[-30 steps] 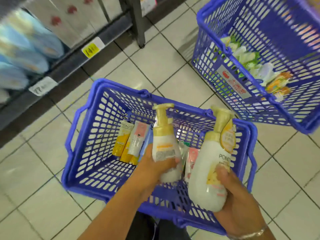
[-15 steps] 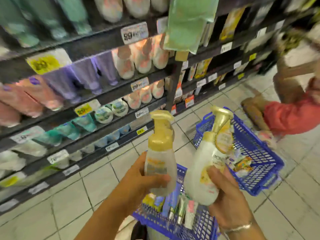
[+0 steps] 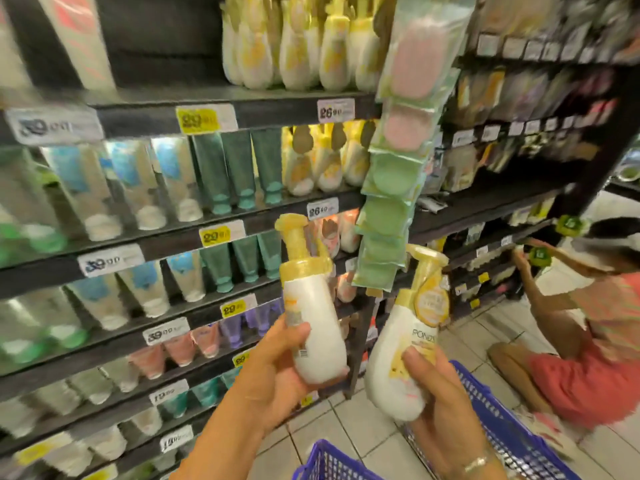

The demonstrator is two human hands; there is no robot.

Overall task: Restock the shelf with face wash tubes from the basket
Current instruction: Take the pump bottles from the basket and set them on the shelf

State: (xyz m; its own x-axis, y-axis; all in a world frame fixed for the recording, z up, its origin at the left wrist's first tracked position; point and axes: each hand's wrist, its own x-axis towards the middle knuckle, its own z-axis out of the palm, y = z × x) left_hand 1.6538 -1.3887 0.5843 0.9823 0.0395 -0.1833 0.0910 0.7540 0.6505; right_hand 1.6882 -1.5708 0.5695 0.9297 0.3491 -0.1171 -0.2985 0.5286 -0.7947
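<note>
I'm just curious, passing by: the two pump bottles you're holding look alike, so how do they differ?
The bottle in the left hand, the left bottle, shows its back label with small print; the right bottle, held by the right hand, shows its branded front and wears a round yellow tag at the neck. The left bottle is held higher. Both are white with yellow pump tops, gripped around the lower body.
</note>
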